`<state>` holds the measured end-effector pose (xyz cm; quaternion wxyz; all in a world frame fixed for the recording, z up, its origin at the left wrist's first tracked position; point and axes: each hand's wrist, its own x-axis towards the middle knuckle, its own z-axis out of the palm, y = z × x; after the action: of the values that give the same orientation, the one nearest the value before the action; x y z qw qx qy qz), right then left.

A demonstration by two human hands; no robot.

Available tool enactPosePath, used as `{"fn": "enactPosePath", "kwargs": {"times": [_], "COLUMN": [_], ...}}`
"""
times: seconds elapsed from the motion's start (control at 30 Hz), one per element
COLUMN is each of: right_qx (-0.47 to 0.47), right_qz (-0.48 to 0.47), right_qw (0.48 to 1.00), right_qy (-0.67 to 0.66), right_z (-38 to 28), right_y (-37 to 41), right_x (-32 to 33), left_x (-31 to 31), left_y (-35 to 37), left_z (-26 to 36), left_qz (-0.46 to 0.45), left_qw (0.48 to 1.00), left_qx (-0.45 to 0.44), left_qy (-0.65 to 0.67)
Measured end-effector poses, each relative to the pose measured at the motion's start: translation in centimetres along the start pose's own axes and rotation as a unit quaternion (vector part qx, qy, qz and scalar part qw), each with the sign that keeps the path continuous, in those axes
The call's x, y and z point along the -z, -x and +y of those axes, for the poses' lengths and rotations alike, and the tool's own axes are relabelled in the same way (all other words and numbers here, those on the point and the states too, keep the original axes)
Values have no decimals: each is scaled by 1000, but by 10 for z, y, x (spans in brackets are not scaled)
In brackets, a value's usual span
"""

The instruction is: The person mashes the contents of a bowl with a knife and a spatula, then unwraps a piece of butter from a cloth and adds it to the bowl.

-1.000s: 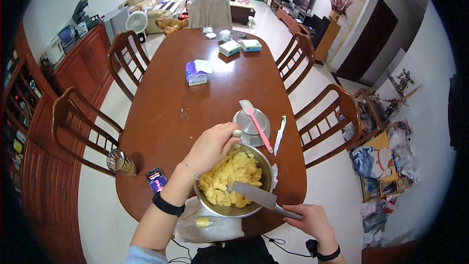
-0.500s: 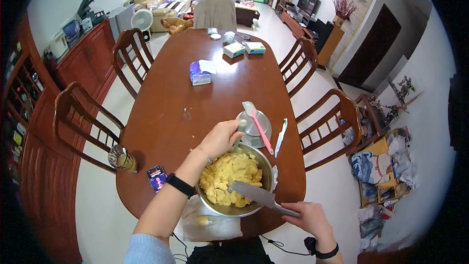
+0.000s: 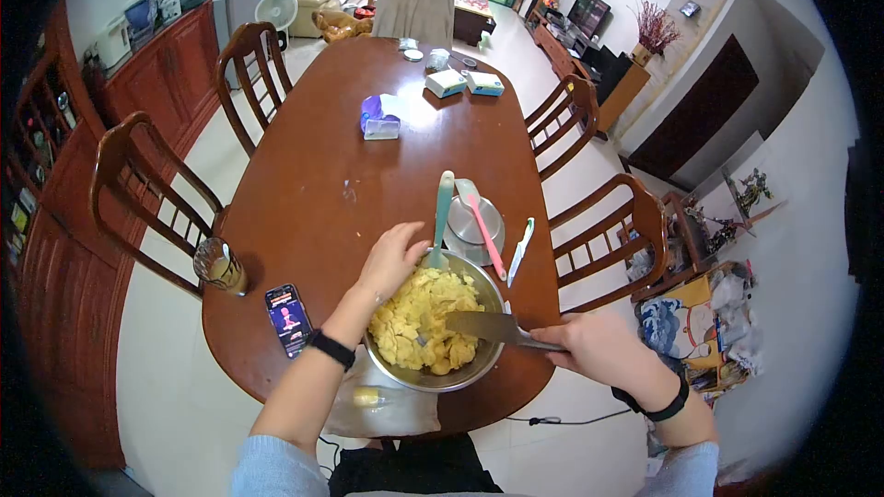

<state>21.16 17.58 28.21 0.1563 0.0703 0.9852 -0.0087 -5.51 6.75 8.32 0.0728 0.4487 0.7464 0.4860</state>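
A metal bowl (image 3: 498, 350) full of yellow mashed food (image 3: 424, 304) stands near the table's front end. My right hand (image 3: 599, 342) is wrapped round the handle of a broad-bladed kitchen knife (image 3: 488, 325), whose blade reaches over the rim and rests on or just above the mash. At the far left rim, my left hand (image 3: 394, 256) is open with its fingers stretched out and holds nothing. Close beside its fingertips, a green-handled spatula (image 3: 444, 212) stands upright in the bowl, leaning on the rim; its lower end is hidden in the mash.
Beyond the bowl, a pink-handled spatula (image 3: 485, 235) lies across a round metal lid or scale (image 3: 468, 219). To its right is a small white knife (image 3: 521, 253). A phone (image 3: 288, 320) and a glass (image 3: 221, 267) stand left; a plastic bag (image 3: 405, 410) lies in front.
My left hand has let go of the green-handled spatula and drawn back to the left, its fingers opened. The knife stays over the mash in my right hand. The view has shifted slightly.
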Motion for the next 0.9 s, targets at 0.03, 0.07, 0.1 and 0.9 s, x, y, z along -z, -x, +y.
{"fn": "enactPosePath", "kwargs": {"times": [0.03, 0.07, 0.1, 0.9], "right_qx": [34, 35, 49, 166], "right_qz": [4, 3, -11, -115], "right_qw": [999, 999, 998, 962], "right_qy": [16, 16, 31, 181], "right_z": [0, 1, 1, -72], "right_y": [-8, -17, -24, -73], "right_x": [1, 2, 2, -17], "left_x": [3, 6, 7, -36], "left_y": [16, 35, 54, 146], "left_z": [-6, -11, -12, 5], "left_qz": [6, 12, 54, 243], "left_qw": [1000, 999, 995, 861], "left_qx": [22, 43, 83, 316], "left_qy": [7, 13, 29, 314]}}
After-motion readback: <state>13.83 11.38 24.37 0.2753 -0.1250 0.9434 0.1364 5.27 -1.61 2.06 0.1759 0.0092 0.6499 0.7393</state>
